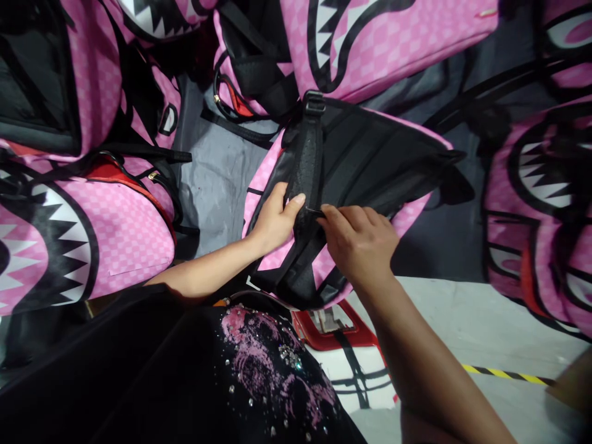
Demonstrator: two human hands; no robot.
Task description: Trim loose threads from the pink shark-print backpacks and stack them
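A pink and black backpack point(370, 148) lies back panel up in front of me, with its padded shoulder strap point(309, 148) running down toward me from a black buckle. My left hand point(276, 222) is closed on the strap's edge, thumb on top. Just to the right, my right hand point(358, 237) pinches a thin dark pointed tool point(315, 211), its tip toward the strap by the left thumb. Most of that tool is hidden in my fingers, so its exact kind cannot be made out.
More pink checkered backpacks with shark-mouth prints surround it: one at left point(134, 228), one at the back point(416, 49), one at right point(541, 172). Grey sheeting point(213, 179) lies under them. Below are a red-framed white item point(324, 339) and yellow-black floor tape point(509, 375).
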